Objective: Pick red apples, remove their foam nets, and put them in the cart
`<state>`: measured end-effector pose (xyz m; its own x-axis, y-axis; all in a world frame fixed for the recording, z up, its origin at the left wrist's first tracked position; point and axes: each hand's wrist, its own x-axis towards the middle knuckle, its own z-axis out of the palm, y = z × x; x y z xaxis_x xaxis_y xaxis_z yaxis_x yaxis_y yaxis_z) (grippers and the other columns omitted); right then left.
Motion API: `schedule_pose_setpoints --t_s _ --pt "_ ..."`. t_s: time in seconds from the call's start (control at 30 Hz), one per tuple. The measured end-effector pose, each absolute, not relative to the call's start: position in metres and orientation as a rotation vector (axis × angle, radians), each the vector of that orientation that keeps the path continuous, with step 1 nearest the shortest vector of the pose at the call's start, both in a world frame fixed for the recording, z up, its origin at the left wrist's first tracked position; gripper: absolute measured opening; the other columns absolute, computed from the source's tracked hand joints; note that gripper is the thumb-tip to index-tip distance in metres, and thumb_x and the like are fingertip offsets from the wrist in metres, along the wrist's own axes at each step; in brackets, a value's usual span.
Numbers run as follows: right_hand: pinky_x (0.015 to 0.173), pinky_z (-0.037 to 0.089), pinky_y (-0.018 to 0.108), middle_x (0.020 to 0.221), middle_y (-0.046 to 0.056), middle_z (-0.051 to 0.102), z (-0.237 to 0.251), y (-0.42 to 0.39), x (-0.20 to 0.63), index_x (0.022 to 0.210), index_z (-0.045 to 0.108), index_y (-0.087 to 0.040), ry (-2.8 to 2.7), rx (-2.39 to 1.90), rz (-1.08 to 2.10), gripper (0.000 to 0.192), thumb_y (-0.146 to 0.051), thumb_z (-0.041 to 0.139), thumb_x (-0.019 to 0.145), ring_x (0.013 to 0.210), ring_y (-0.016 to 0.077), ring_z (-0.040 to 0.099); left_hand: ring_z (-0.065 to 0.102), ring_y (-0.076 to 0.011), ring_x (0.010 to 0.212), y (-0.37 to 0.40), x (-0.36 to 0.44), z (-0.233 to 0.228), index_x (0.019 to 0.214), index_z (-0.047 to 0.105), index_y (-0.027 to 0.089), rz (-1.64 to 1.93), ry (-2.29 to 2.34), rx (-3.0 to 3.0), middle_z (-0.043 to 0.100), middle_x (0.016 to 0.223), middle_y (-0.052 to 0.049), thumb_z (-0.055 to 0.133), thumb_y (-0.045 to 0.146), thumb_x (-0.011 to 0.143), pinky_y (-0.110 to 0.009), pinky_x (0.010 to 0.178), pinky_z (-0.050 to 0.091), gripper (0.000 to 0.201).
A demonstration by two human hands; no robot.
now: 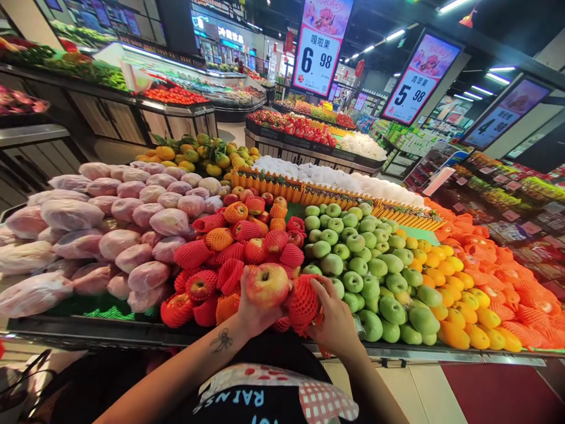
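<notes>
My left hand holds a bare red-and-yellow apple just above the front of a fruit display. My right hand grips a red foam net sleeve beside the apple; the sleeve touches the apple's right side. Right behind them lies a pile of apples in red and orange foam nets. A small tattoo shows on my left wrist.
Pink wrapped fruit fills the left of the stand, green apples and yellow-orange fruit the right. The stand's dark metal front edge runs below. Price signs hang overhead; more produce counters stand behind.
</notes>
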<state>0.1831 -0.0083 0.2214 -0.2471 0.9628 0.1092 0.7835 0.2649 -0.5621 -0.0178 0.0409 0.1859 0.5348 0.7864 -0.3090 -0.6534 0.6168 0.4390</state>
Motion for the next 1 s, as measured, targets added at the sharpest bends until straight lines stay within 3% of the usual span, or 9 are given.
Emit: schedule_pose_setpoints --t_s 0.3,0.47,0.53,0.6,0.7,0.77,0.83,0.9,1.0 --pt "0.100 0.055 0.058 0.163 0.020 0.031 0.228 -0.008 0.188 0.152 0.047 -0.030 -2.312 -1.627 0.631 0.081 -0.011 0.062 0.074 0.129 0.0416 0.062 0.074 -0.0371 0.101 0.035 -0.015 0.178 0.089 0.076 0.022 0.874 0.533 0.241 0.079 0.092 -0.013 0.043 0.100 0.065 -0.052 0.090 0.057 0.088" --pt "0.110 0.049 0.052 0.150 0.014 0.051 0.238 0.008 0.219 0.152 0.044 -0.027 -2.264 -1.239 0.853 0.083 -0.017 0.065 0.072 0.135 0.0359 0.056 0.073 -0.0351 0.093 0.034 -0.010 0.176 0.081 0.072 0.025 0.834 0.504 0.245 0.077 0.092 -0.014 0.036 0.102 0.065 -0.052 0.087 0.058 0.086" --pt "0.094 0.056 0.042 0.144 0.011 0.056 0.241 0.013 0.230 0.146 0.051 -0.028 -2.157 -1.126 0.918 0.066 -0.024 0.063 0.081 0.116 0.0293 0.065 0.073 -0.0343 0.091 0.035 -0.009 0.178 0.080 0.072 0.025 0.828 0.468 0.220 0.077 0.091 -0.013 0.036 0.101 0.066 -0.052 0.087 0.058 0.085" --pt "0.069 0.053 0.032 0.135 0.009 0.060 0.241 0.014 0.236 0.133 0.060 -0.027 -2.062 -1.119 0.922 0.046 -0.034 0.063 0.088 0.085 0.0202 0.065 0.073 -0.0335 0.089 0.036 -0.009 0.181 0.079 0.073 0.024 0.840 0.439 0.185 0.077 0.089 -0.013 0.037 0.101 0.066 -0.051 0.086 0.058 0.086" --pt "0.054 0.044 0.029 0.132 0.010 0.059 0.238 0.014 0.238 0.128 0.061 -0.026 -1.962 -1.227 0.825 0.050 -0.048 0.073 0.085 0.066 0.0134 0.053 0.073 -0.0342 0.089 0.037 -0.011 0.185 0.079 0.074 0.025 0.855 0.436 0.185 0.078 0.088 -0.012 0.033 0.101 0.068 -0.052 0.085 0.058 0.087" --pt "0.061 0.051 0.032 0.143 0.013 0.055 0.233 0.014 0.236 0.140 0.053 -0.028 -1.964 -1.311 0.778 0.073 -0.052 0.082 0.077 0.075 0.0170 0.060 0.073 -0.0353 0.090 0.037 -0.011 0.186 0.078 0.074 0.026 0.852 0.468 0.215 0.077 0.086 -0.012 0.031 0.101 0.068 -0.053 0.083 0.057 0.087" --pt "0.082 0.059 0.040 0.151 0.014 0.053 0.228 0.015 0.231 0.148 0.045 -0.029 -2.025 -1.353 0.780 0.091 -0.053 0.088 0.072 0.101 0.0267 0.067 0.072 -0.0349 0.088 0.037 -0.009 0.184 0.076 0.073 0.026 0.847 0.492 0.237 0.076 0.084 -0.012 0.031 0.102 0.066 -0.052 0.081 0.058 0.088" --pt "0.105 0.052 0.050 0.151 0.015 0.055 0.221 0.016 0.223 0.151 0.042 -0.028 -2.087 -1.335 0.797 0.099 -0.053 0.090 0.069 0.127 0.0351 0.061 0.071 -0.0342 0.087 0.037 -0.006 0.181 0.077 0.074 0.025 0.838 0.485 0.265 0.076 0.085 -0.012 0.032 0.103 0.064 -0.052 0.083 0.058 0.089" --pt "0.115 0.045 0.052 0.145 0.016 0.060 0.205 0.019 0.212 0.149 0.042 -0.024 -2.040 -1.294 0.819 0.098 -0.048 0.090 0.067 0.132 0.0363 0.059 0.071 -0.0359 0.096 0.036 -0.004 0.176 0.082 0.074 0.026 0.833 0.475 0.333 0.076 0.092 -0.012 0.036 0.104 0.060 -0.051 0.088 0.058 0.090"
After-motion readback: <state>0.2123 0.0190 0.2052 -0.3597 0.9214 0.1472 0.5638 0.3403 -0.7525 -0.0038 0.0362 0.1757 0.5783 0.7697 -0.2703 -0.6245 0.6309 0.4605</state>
